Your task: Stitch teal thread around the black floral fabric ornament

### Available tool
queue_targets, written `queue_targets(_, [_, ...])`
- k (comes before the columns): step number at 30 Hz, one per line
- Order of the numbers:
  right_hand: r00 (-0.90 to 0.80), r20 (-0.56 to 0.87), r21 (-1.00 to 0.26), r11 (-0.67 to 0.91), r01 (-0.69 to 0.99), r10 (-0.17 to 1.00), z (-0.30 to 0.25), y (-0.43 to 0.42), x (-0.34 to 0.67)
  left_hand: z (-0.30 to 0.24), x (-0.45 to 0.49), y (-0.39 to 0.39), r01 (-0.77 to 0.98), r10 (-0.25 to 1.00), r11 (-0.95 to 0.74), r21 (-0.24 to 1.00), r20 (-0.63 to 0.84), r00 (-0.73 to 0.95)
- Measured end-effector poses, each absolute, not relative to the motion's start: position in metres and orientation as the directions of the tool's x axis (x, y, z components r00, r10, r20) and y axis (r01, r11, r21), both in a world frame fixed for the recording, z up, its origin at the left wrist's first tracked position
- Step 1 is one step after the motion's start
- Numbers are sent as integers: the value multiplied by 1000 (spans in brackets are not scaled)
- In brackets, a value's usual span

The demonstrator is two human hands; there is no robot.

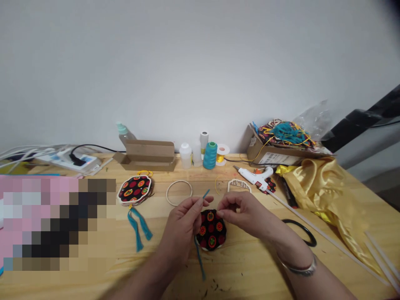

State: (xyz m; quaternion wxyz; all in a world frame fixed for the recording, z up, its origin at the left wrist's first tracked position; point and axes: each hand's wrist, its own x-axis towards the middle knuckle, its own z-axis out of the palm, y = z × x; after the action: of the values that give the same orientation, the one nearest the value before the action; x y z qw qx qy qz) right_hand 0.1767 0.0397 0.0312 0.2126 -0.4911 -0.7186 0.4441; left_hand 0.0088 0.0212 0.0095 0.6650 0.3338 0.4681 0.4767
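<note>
My left hand (183, 223) is closed in a pinch around a teal thread tassel (200, 260). One short teal end pokes up above the thumb, and a longer strand hangs below the hand. Just right of it, a black fabric ornament (211, 231) with red and orange flower patterns is held above or against the table, partly covered by my fingers. My right hand (242, 211) has thumb and forefinger pressed together at the ornament's upper right edge; what is between them is too small to make out.
A finished-looking ornament (135, 189) with teal tassels lies left, beside a wooden ring (179, 193). Behind stand a cardboard box (150, 156), a teal thread cone (210, 156) and bottles (186, 156). On the right are a glue gun (258, 178), gold cloth (315, 183) and a filled carton (275, 156).
</note>
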Motion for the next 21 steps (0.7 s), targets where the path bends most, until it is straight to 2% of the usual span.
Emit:
queue_targets(6, [-429,-115,-909,79,409,896,22,38,173,5,11,18,-297,929,358,885,-305,211])
queue_targets(14, [-436,-222,-928,-51,370,872,24,39,175,8,10,19,-190,940,311,931,-271,209])
queue_targets(21, [-447,-272,-961,-217,171,852,25,44,175,0,8,18,-141,937,322,936,-294,190])
